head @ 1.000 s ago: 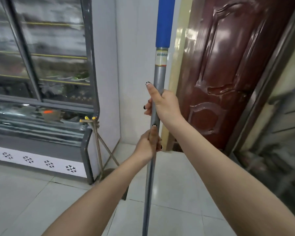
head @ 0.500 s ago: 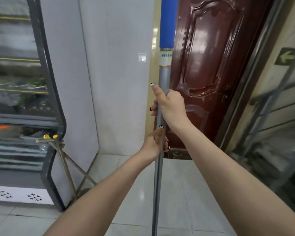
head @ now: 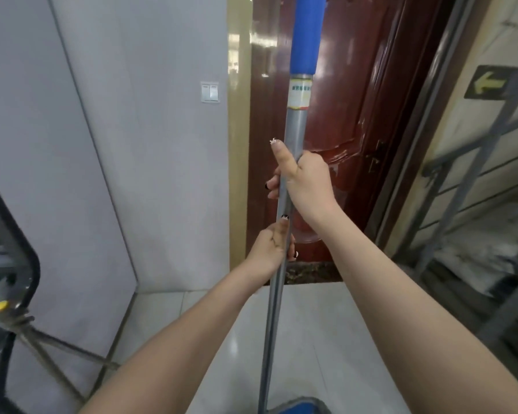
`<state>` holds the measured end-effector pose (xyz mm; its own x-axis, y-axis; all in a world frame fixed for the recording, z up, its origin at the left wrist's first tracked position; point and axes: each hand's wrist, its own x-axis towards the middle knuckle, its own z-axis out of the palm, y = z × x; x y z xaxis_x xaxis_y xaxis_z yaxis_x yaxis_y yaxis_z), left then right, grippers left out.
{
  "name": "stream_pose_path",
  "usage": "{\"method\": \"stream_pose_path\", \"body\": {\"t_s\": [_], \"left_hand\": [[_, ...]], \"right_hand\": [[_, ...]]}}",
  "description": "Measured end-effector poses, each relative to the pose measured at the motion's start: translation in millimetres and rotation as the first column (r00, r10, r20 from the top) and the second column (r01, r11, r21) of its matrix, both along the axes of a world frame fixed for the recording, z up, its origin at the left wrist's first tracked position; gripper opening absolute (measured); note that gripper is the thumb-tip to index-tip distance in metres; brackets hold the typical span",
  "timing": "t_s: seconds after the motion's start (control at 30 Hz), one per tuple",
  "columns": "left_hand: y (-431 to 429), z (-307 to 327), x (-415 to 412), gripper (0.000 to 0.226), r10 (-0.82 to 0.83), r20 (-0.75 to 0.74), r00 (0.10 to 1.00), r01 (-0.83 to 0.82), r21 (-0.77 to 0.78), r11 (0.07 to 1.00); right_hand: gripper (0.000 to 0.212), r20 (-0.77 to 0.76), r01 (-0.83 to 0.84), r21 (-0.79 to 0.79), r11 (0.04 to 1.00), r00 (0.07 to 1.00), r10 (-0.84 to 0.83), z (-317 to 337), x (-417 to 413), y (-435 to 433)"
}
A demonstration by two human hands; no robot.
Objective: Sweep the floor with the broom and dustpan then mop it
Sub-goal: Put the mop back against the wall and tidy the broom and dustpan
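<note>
Fingers [head: 272, 187] of my right hand [head: 310, 186] are curled tight round the grey mop pole [head: 295, 130], with the thumb laid straight up along it. Just below them my left hand [head: 269, 249] is wrapped round the same pole, thumb also pointing up the shaft. The two grips sit close, right above left; I can't tell whether they touch.

The coming stroke turns on the pole's long axis. It stands nearly upright with a slight lean. The blue sleeve [head: 307, 34] rises above and a little right of the fingers. The shaft drops below and a little left of them, back towards me, to the blue mop head [head: 299, 407]. Only the top edge of the head shows. It lies well below both grips, on or just over the pale tiled floor [head: 335, 324]; contact is hidden from me.

I judge this to be the mopping part of the job, as no broom or dustpan is in view. The left hand is nearer the head, so I'd steer with it and drive with the right. To send the head out towards the brown door [head: 362, 115] beyond the fingers, I'd tip the pole's top back first.
</note>
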<state>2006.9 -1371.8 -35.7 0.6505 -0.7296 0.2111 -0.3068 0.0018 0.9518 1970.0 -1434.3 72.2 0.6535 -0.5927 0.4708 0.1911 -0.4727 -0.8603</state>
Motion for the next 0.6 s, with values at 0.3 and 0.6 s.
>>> {"method": "stream_pose_path", "body": {"t_s": [0.3,0.6], "left_hand": [[-79,-12,104,0.065,0.082,0.009,0.997,-0.083,0.041,0.996],[-136,5,218,0.070,0.231,0.094,0.969,-0.234,0.031,0.972]], "right_hand": [[0.046,-0.024,-0.099,-0.005,0.995,0.995,0.099,-19,110,-89],[0.042,0.002,-0.227,-0.003,0.974,0.974,0.227,-10,244,-152]]}}
